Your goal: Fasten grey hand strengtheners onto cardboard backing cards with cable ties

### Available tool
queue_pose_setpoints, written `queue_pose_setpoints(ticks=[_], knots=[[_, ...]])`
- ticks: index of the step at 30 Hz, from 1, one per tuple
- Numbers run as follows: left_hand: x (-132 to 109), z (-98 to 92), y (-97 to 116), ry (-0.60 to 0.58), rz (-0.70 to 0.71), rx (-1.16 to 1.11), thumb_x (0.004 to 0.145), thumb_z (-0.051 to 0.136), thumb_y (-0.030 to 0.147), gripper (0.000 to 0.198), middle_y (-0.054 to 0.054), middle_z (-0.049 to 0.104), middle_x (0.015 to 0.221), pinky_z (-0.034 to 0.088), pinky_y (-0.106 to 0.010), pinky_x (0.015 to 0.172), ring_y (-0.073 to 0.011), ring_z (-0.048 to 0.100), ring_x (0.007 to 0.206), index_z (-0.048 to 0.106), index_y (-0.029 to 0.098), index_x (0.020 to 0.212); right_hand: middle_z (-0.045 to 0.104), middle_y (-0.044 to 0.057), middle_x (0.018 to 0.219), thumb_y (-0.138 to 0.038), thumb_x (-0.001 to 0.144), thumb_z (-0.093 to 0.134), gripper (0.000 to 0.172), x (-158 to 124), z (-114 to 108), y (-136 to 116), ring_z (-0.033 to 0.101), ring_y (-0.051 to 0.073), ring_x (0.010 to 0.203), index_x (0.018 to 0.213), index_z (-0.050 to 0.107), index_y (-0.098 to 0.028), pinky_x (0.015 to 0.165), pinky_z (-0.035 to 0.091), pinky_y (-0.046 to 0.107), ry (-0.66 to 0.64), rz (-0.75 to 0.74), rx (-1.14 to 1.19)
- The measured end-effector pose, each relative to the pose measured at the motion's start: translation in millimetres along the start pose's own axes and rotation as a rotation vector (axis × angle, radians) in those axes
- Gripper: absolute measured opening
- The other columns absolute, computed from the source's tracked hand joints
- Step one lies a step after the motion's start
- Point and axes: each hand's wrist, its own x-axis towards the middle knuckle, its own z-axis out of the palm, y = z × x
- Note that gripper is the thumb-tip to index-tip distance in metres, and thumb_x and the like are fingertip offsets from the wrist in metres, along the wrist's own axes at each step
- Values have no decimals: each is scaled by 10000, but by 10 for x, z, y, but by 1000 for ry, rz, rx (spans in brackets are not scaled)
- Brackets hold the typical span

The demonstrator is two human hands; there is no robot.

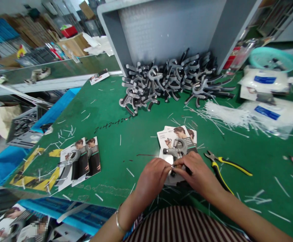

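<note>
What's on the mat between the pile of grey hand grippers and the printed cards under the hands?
In the head view, scattered white plastic offcuts lie on the green mat between that pile and the cards.

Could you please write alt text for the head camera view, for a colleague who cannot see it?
The left hand and right hand grasp a grey hand grip strengthener resting on printed cards on a green workbench. A heap of similar grip strengtheners lies beyond, with white cable ties and yellow-handled pliers to the right.
</note>
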Motion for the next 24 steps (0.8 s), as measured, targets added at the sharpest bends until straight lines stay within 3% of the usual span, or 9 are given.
queue_pose_setpoints(ticks=[4, 8, 11, 16, 19, 22, 24], knots=[[-22, -102, 131, -57, 53, 249, 985, 404, 196, 236, -66, 606, 812, 444, -378, 785, -215, 535, 799, 574, 161, 825, 671, 39, 887, -276, 957, 572, 99, 13, -28, -58, 514, 219, 849, 971, 650, -217, 799, 342, 362, -67, -37, -36], [-45, -176, 156, -52, 59, 25, 982, 445, 215, 188, -45, 604, 821, 430, -349, 799, -191, 537, 819, 557, 172, 838, 633, 46, 853, -235, 950, 562, 121, -16, -65, -87, 491, 220, 857, 858, 634, -203, 787, 335, 357, -105, -53, -56], [-63, -164, 133, -18, 14, -184, 983, 479, 237, 152, -27, 628, 847, 433, -323, 820, -168, 562, 845, 574, 185, 876, 626, 50, 895, -190, 932, 570, 69, -48, -66, -78, 482, 220, 880, 881, 615, -200, 792, 335, 352, -80, -46, -8], [-130, -1, 75, -6, -59, -225, 914, 615, 262, 87, -43, 642, 970, 452, -353, 881, -197, 572, 964, 589, 201, 971, 629, 64, 936, -231, 951, 554, 75, -36, 10, -36, 488, 226, 898, 904, 597, -191, 797, 339, 361, -60, -49, 40], [-183, 154, 17, 104, -61, -148, 864, 674, 234, 265, -78, 628, 1104, 437, -411, 963, -229, 553, 1079, 554, 199, 1098, 637, 54, 901, -240, 972, 523, 130, -8, 70, -3, 499, 215, 867, 870, 586, -188, 798, 346, 367, -48, -82, 89], [-189, 314, -54, 237, -29, -43, 824, 714, 230, 474, -118, 578, 1262, 381, -473, 1050, -268, 493, 1216, 493, 194, 1242, 659, 53, 1002, -207, 966, 536, 130, 0, 126, 30, 522, 212, 944, 854, 602, -195, 871, 353, 388, 26, -139, 163], [-168, 387, -98, 239, -11, 16, 848, 676, 211, 404, -112, 583, 1272, 377, -482, 1059, -271, 493, 1233, 523, 204, 1223, 656, 50, 1086, -197, 953, 560, 116, -27, 143, 56, 515, 216, 1015, 858, 627, -207, 914, 356, 395, 59, -143, 162]])
